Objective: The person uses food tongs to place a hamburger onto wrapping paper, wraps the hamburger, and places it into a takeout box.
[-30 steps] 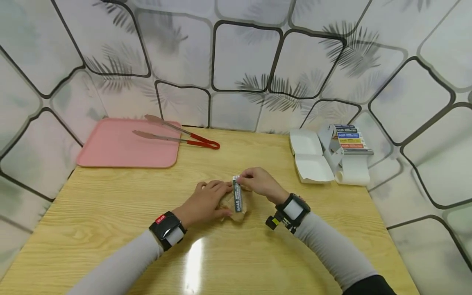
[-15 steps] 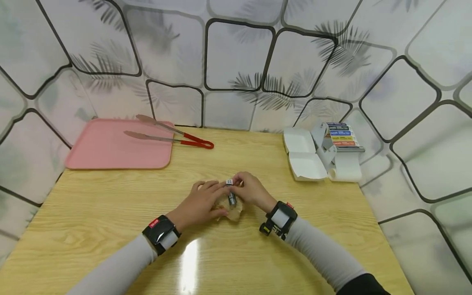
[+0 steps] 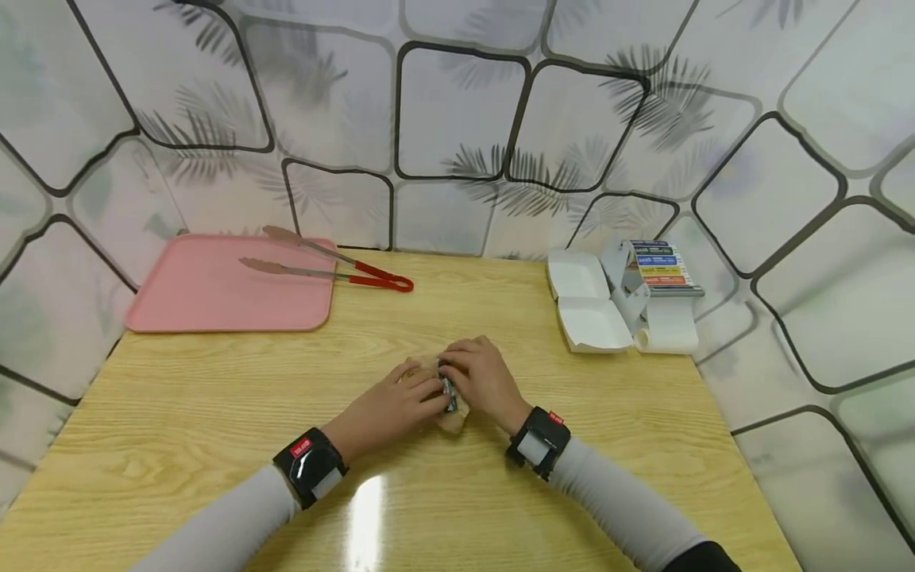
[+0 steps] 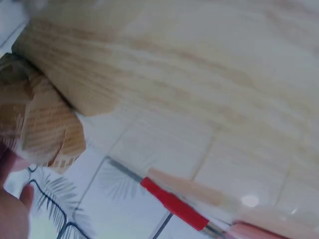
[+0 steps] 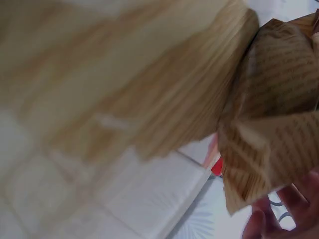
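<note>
A small package wrapped in printed brown paper (image 3: 452, 423) lies on the wooden table between both hands. Along its top runs a dark label strip (image 3: 448, 389), partly covered by fingers. From the left side my left hand (image 3: 389, 409) holds the package, its fingertips reaching the label. My right hand (image 3: 486, 381) has bent fingers over the label's far end and the package's right side. The left wrist view shows creased paper (image 4: 47, 119) beside the hand's edge. In the right wrist view a folded paper flap (image 5: 279, 149) stands above the fingers (image 5: 294, 204). The package's contents are hidden.
A pink tray (image 3: 229, 298) stands at the back left, with red-handled tongs (image 3: 372, 278) lying partly across it. At the back right are an open white box (image 3: 589, 306) and a label dispenser (image 3: 661, 278) with a paper roll. A patterned wall borders the table.
The right hand has brought the label's raised far end down onto the package and its fingers now cover it. The left hand's fingers have shifted onto the label. The view has turned slightly.
</note>
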`<state>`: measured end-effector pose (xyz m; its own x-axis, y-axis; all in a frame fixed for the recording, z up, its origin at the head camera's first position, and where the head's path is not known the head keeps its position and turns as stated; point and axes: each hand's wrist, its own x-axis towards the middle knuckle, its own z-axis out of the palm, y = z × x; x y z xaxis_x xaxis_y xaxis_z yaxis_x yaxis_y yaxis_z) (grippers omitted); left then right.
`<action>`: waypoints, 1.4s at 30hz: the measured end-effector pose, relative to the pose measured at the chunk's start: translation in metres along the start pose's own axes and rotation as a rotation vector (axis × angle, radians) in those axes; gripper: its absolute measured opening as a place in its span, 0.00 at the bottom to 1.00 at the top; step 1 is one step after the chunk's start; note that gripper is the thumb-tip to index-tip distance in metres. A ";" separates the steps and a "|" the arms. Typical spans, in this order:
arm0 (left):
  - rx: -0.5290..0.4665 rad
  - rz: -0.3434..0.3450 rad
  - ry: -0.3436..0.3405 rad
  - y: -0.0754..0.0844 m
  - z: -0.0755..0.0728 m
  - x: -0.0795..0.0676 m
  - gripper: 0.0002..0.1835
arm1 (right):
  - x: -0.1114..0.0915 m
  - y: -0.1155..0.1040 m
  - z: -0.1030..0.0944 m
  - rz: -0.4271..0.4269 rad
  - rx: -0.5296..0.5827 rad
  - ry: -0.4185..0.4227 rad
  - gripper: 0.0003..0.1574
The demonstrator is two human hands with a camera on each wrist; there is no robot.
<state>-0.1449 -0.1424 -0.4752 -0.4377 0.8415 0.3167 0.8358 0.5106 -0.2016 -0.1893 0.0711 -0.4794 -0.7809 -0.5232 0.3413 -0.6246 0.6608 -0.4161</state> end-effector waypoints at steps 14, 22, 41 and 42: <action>-0.001 0.116 -0.018 0.006 -0.005 -0.005 0.23 | -0.007 0.001 -0.014 0.010 -0.225 -0.391 0.30; -0.031 0.067 -0.078 0.009 -0.007 -0.004 0.24 | -0.012 -0.001 -0.013 0.012 -0.244 -0.486 0.34; -0.322 -0.051 -0.127 0.009 -0.015 -0.004 0.27 | -0.016 0.004 -0.018 0.054 0.004 -0.417 0.35; -0.360 -0.075 -0.126 0.008 -0.016 -0.004 0.27 | -0.016 0.004 -0.019 0.065 0.043 -0.402 0.35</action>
<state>-0.1312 -0.1448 -0.4631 -0.5203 0.8307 0.1978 0.8532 0.4957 0.1627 -0.1792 0.0923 -0.4708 -0.7542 -0.6555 -0.0394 -0.5673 0.6806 -0.4637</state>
